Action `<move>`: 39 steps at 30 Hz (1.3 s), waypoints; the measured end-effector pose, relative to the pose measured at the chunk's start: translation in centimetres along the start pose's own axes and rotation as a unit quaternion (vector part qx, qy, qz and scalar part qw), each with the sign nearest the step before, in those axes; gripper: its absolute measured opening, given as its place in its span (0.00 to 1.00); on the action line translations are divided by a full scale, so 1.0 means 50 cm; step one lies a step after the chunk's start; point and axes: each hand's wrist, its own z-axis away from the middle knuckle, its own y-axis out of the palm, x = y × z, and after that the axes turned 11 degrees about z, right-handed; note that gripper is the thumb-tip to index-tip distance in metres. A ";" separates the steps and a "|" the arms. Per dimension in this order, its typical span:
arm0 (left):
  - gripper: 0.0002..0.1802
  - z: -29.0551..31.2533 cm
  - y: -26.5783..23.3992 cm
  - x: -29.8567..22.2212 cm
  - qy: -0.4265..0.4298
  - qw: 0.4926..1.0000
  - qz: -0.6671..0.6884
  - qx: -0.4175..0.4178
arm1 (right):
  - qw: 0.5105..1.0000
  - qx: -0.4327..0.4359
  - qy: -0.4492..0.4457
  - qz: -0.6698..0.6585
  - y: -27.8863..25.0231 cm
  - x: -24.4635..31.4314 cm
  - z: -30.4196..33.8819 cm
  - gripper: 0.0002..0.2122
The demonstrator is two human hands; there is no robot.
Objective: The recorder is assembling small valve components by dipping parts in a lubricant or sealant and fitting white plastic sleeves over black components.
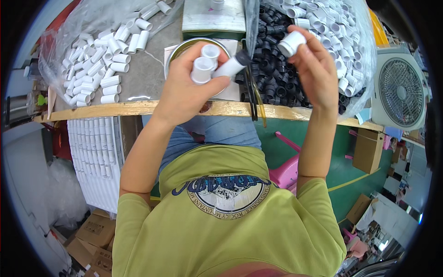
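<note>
White tubes (202, 71) are in both hands of a person in a green shirt (221, 240), held up over the wooden front edge (136, 109) of the surface (150, 78). The left hand (187, 87) is half closed around three of them: two have their open ends facing up, while the third tilts away to the right under the thumb, with a black piece (242, 57) on its far end. The right hand (317, 69) pinches one short white tube (291, 44) between its thumb and fingertips. Dark cables (252, 94) hang over the front edge, between the hands. Beneath the left hand, near the middle of that edge, sits a round metal tin (167, 64), partly hidden. A loose heap of white tubes (94, 64) spreads toward the left front corner, on clear plastic. Right of the middle lies a pile of black fittings (277, 87), just beside a larger heap of white fittings (341, 48) in a clear bag toward the right edge. At the back edge stands a green box with a pale top (213, 21). A grey fan (401, 90) stands by the right end of the surface.
</note>
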 end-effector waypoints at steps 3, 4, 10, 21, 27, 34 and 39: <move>0.13 -0.005 0.009 -0.022 -0.046 0.999 0.015 0.013 | 0.984 0.099 0.045 -0.138 0.057 -0.011 0.014 0.20; 0.13 -0.006 0.005 -0.023 -0.034 0.999 0.008 0.021 | 0.982 0.108 0.030 -0.149 0.063 -0.015 0.013 0.20; 0.14 0.006 -0.020 -0.021 0.036 0.999 0.028 -0.026 | 0.993 0.078 -0.089 -0.013 0.096 -0.012 0.012 0.19; 0.18 -0.013 -0.060 -0.037 0.105 0.990 -0.088 0.020 | 0.886 0.089 -0.273 0.363 0.127 -0.004 -0.024 0.16; 0.17 -0.041 -0.074 -0.043 0.098 0.995 -0.028 0.018 | 0.898 0.061 -0.229 0.372 0.140 0.012 -0.030 0.16; 0.19 -0.063 -0.066 -0.036 0.078 0.991 0.096 -0.045 | 0.989 0.131 0.049 -0.041 0.175 -0.008 -0.025 0.16; 0.18 -0.079 -0.045 -0.079 0.035 0.997 0.029 -0.061 | 0.905 0.214 0.136 -0.342 0.180 -0.041 -0.025 0.20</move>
